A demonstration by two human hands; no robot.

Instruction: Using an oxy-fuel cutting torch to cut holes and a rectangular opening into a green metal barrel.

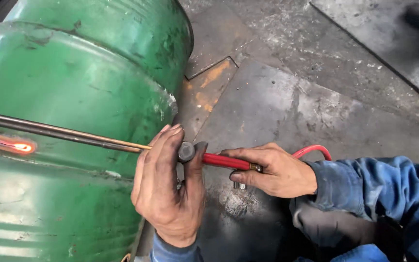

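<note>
1. Left hand [168,187]: fingers curled around the torch [122,144] at its dark knob [186,151], thumb pressed against the knob.
2. Right hand [275,170]: closed around the red grip [225,161], just behind the left hand.
3. Torch: thin tubes run left from the hands across the green drum [73,82].
4. Drum: lies on its side at left; an orange glowing spot [24,146] shows on its wall below the tubes.
5. Red hose [312,150]: loops out behind the right hand, above the blue sleeve [369,187].
6. Floor [292,97]: grey steel plates.
</note>
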